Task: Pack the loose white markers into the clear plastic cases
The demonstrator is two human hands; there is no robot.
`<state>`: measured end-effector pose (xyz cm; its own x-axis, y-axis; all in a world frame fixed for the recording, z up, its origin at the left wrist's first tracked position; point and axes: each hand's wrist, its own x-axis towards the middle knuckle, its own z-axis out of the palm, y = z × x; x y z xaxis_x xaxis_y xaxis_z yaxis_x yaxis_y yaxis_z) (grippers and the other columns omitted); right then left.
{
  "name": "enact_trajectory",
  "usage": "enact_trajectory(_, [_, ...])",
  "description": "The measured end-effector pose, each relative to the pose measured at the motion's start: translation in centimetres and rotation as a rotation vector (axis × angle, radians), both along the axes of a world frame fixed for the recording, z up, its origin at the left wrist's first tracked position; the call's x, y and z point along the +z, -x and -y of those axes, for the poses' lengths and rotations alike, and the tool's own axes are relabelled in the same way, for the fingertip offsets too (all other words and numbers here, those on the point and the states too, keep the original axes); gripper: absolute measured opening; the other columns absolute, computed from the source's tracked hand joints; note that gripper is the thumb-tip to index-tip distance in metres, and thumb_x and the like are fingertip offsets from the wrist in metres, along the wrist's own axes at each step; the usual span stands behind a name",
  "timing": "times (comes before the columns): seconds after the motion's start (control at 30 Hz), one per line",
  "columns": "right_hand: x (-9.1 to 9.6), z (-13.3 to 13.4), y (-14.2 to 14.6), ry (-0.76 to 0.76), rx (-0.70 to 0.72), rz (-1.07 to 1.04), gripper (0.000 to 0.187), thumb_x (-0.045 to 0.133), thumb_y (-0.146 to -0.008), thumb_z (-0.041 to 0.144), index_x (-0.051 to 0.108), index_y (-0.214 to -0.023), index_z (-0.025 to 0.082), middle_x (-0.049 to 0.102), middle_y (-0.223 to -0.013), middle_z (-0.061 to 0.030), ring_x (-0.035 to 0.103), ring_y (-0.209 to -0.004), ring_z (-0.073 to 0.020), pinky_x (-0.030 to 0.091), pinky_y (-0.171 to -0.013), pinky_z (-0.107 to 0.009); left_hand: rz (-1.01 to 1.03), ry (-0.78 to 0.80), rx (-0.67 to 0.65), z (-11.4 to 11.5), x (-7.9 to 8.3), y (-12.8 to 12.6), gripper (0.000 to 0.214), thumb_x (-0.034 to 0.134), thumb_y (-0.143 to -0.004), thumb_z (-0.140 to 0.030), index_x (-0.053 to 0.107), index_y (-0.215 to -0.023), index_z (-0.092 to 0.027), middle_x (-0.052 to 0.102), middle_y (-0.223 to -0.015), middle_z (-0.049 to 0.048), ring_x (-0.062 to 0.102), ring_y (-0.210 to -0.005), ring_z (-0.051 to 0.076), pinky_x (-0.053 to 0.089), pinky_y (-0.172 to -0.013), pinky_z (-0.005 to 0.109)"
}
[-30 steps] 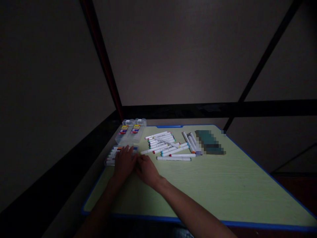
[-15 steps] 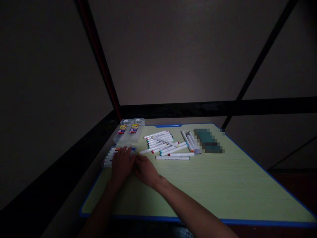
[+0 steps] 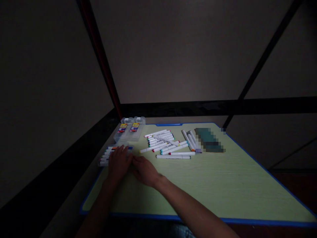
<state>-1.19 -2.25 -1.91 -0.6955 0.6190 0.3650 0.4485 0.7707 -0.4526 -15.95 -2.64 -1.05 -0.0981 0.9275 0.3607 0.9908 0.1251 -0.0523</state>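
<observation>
My left hand (image 3: 119, 163) lies flat, fingers stretched out, on a row of white markers (image 3: 107, 155) at the left edge of the green table (image 3: 210, 181). My right hand (image 3: 143, 169) rests beside it, palm down, its fingertips touching the left hand's fingers and the row's right end. Whether the right hand holds a marker is hidden. A loose pile of white markers (image 3: 165, 142) with coloured caps lies farther out in the middle.
Two clear plastic marker cases (image 3: 128, 129) with yellow labels stand at the far left corner. A dark blurred object (image 3: 209, 140) lies at the far right of the pile. Dark metal bars frame the table's far side.
Both hands have slid slightly left along the marker row, and the row now reaches a little farther left. The view shifted slightly.
</observation>
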Motion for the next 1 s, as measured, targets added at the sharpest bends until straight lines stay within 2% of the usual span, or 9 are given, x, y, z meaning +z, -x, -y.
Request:
enact_trajectory(0.23, [0.2, 0.1, -0.1, -0.012, 0.007, -0.020, 0.040, 0.048, -0.079, 0.016, 0.050, -0.118, 0.008, 0.057, -0.119, -0.0149, 0.052, -0.107, -0.0234, 0.042, -0.094, -0.037, -0.008, 0.018, -0.018, 0.0, 0.1, 0.2, 0.044, 0.036, -0.088, -0.036, 0.050, -0.124, -0.015, 0.047, -0.134, 0.0110, 0.040, -0.125, 0.026, 0.033, -0.102, 0.041])
enact_trajectory(0.4, [0.0, 0.0, 0.0, -0.024, -0.009, -0.012, 0.038, 0.047, -0.079, 0.016, 0.051, -0.116, 0.011, 0.058, -0.116, -0.0124, 0.053, -0.105, -0.0224, 0.042, -0.093, -0.036, 0.003, 0.040, -0.053, -0.2, 0.0, 0.7, 0.044, 0.037, -0.087, -0.036, 0.049, -0.123, -0.014, 0.047, -0.133, 0.0123, 0.040, -0.125, 0.026, 0.032, -0.102, 0.041])
enact_trajectory(0.53, [0.0, 0.0, 0.1, -0.025, -0.012, -0.008, 0.030, 0.048, -0.079, 0.016, 0.056, -0.107, 0.011, 0.060, -0.112, -0.0123, 0.054, -0.102, -0.0224, 0.042, -0.091, -0.035, 0.073, 0.049, -0.045, -1.4, 0.9, 0.9, 0.048, 0.041, -0.085, -0.037, 0.045, -0.125, -0.011, 0.045, -0.133, 0.0157, 0.041, -0.124, 0.027, 0.034, -0.100, 0.040])
enact_trajectory(0.67, [0.0, 0.0, 0.2, -0.034, -0.021, 0.013, 0.028, 0.050, -0.078, 0.017, 0.058, -0.104, 0.011, 0.060, -0.111, -0.0117, 0.053, -0.102, -0.0228, 0.042, -0.091, -0.034, 0.141, 0.001, -0.060, -4.5, 3.4, 0.0, 0.054, 0.043, -0.083, -0.037, 0.038, -0.130, -0.011, 0.037, -0.137, 0.0164, 0.038, -0.126, 0.029, 0.034, -0.101, 0.040])
enact_trajectory(0.8, [0.2, -0.1, 0.1, -0.037, -0.011, 0.027, 0.026, 0.047, -0.078, 0.016, 0.059, -0.102, 0.012, 0.061, -0.108, -0.0117, 0.054, -0.100, -0.0223, 0.042, -0.090, -0.034, 0.144, 0.005, -0.104, -9.1, 5.8, -1.6, 0.053, 0.045, -0.082, -0.034, 0.039, -0.129, -0.010, 0.042, -0.132, 0.0169, 0.039, -0.124, 0.029, 0.032, -0.102, 0.038])
enact_trajectory(0.9, [0.3, -0.1, 0.1, -0.038, -0.016, 0.025, 0.025, 0.048, -0.078, 0.016, 0.059, -0.100, 0.012, 0.061, -0.107, -0.0121, 0.054, -0.099, -0.0226, 0.043, -0.088, -0.034, 0.151, 0.051, -0.075, -12.1, 6.3, -2.3, 0.051, 0.047, -0.081, -0.034, 0.041, -0.125, -0.009, 0.045, -0.127, 0.0182, 0.043, -0.119, 0.030, 0.035, -0.098, 0.037])
enact_trajectory(1.0, [0.4, -0.1, 0.2, -0.057, -0.022, 0.045, 0.022, 0.049, -0.078, 0.016, 0.059, -0.097, 0.012, 0.062, -0.103, -0.0113, 0.055, -0.096, -0.0220, 0.044, -0.086, -0.034, 0.156, 0.066, -0.057, -14.2, 5.9, -2.5, 0.051, 0.047, -0.081, -0.035, 0.042, -0.123, -0.006, 0.043, -0.128, 0.0216, 0.039, -0.122, 0.033, 0.031, -0.100, 0.041])
